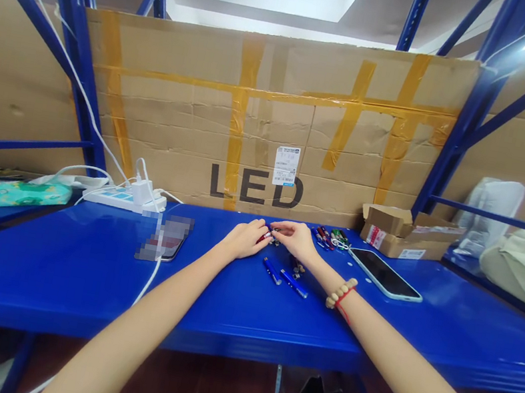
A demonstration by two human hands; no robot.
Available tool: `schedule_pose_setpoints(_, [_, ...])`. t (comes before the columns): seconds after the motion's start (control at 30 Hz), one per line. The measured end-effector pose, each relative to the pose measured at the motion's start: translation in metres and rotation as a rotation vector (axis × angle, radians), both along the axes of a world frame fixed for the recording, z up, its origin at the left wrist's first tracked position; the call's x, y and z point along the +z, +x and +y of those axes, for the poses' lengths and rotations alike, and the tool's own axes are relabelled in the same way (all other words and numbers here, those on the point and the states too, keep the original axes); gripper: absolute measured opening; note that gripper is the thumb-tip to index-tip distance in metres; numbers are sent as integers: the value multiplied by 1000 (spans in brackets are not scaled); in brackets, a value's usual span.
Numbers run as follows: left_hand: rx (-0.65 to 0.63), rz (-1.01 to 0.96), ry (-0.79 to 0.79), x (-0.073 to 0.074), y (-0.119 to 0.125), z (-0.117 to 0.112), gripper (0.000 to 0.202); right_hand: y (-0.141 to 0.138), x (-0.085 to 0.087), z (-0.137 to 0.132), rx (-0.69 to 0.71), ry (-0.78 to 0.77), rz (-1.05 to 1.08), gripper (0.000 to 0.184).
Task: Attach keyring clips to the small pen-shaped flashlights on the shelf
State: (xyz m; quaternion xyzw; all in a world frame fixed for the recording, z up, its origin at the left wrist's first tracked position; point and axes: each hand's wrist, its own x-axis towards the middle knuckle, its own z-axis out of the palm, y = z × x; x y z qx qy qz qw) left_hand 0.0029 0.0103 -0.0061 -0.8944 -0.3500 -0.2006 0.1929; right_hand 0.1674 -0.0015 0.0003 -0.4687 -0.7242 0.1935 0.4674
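Note:
My left hand (246, 237) and my right hand (296, 238) meet above the blue shelf (76, 272), fingers pinched together on a small red pen-like tube (266, 236) held between them. Its far end is hidden by my fingertips. Two blue tubes (285, 276) of the same kind lie on the shelf just in front of my hands, beside a small dark part (298, 269). More coloured tubes (330, 237) lie in a row to the right of my right hand. A bead bracelet (341, 293) is on my right wrist.
A phone (385, 274) lies face up at the right, with an open cardboard box (405, 233) behind it. Left of my hands lie another phone (167, 239) on a white cable and a power strip (124, 198). A taped cardboard sheet (265, 122) marked LED forms the back wall.

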Motion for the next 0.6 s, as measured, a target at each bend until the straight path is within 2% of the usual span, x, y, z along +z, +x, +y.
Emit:
schedule_pose_setpoints(0.1, [-10, -5, 1, -1, 0, 1, 33, 1, 0, 0, -27, 11, 12, 21])
schedule_pose_setpoints(0.23, [-20, -17, -4, -1, 0, 1, 34, 2, -2, 2, -52, 106, -14, 17])
schedule_pose_setpoints(0.47, [-17, 1, 11, 0, 0, -1, 33, 2, 3, -3, -98, 255, -216, 17])
schedule_pose_setpoints(0.6, [-26, -3, 17, 0, 0, 0, 34, 2, 2, -3, -120, 248, -275, 19])
